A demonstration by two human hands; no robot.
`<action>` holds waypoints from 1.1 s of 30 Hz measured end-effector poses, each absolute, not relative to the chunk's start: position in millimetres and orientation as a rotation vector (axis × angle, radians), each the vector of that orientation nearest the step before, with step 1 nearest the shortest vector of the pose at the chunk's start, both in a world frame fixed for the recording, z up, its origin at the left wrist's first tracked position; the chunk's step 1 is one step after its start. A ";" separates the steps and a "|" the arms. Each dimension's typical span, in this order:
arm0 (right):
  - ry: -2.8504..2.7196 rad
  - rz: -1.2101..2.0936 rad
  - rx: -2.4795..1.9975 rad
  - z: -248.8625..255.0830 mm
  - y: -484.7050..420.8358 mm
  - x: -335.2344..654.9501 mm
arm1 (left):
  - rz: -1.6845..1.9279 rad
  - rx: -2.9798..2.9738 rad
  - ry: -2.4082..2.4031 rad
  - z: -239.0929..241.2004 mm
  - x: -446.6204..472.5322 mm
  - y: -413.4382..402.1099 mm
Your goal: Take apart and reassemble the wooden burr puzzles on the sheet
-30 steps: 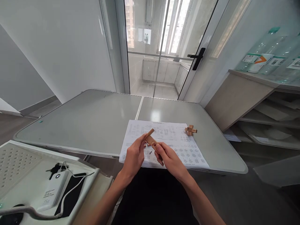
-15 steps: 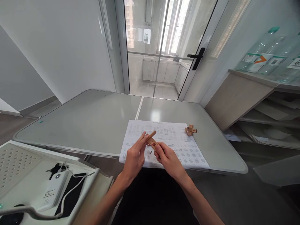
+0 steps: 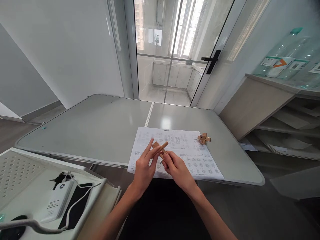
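Over a printed instruction sheet (image 3: 192,143) my two hands meet around crossed wooden puzzle pieces (image 3: 164,145). My left hand (image 3: 145,168) pinches one light-brown stick, its index finger raised. From the other side my right hand (image 3: 178,168) grips the lower end of another stick, thumb and fingers closed on it. The sticks touch and cross at an angle; my fingers hide part of where they meet. An assembled wooden burr puzzle (image 3: 204,138), with dark letters on it, rests at the sheet's upper right edge.
The grey folding table (image 3: 112,126) has a seam across it. At lower left a white tray cart (image 3: 27,186) carries keys (image 3: 60,180), a white power bank (image 3: 57,200) and a cable. Plastic bottles (image 3: 280,63) stand on a shelf at right. A glass door (image 3: 172,76) is behind the table.
The wooden pieces have turned between my hands, so one stick's end now shows at upper left behind the other. My left fingers have shifted and spread a little.
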State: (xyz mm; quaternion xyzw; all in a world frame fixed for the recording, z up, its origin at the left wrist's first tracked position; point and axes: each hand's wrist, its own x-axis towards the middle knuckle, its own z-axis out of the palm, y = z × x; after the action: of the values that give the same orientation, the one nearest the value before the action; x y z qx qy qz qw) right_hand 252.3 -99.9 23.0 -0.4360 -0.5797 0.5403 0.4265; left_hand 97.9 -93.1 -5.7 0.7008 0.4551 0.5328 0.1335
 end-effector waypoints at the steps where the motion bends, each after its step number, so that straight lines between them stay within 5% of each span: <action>1: -1.447 1.351 -1.085 23.0 -100.3 251.1 | 1.568 2.033 1.331 -6.3 97.9 -92.9; 11: -1.399 1.458 -0.986 19.7 -98.0 244.2 | 1.604 2.052 1.340 -7.1 88.5 -94.8; 21: -1.123 2.111 -0.742 39.1 -91.1 268.9 | 1.201 2.072 1.099 12.5 54.7 -91.9; 28: -0.941 2.434 -0.506 24.3 -88.0 258.7 | 1.274 1.888 0.838 17.5 57.3 -97.9; 33: -1.207 2.179 -0.774 24.3 -84.4 251.3 | 1.335 1.630 1.021 6.7 50.3 -89.6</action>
State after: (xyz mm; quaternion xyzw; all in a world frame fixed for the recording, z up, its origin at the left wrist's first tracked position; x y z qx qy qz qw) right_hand 251.3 -84.4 24.3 -0.2862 -0.4465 0.8058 0.2635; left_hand 50.3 -89.6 6.7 0.6413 0.4016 0.5252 0.3894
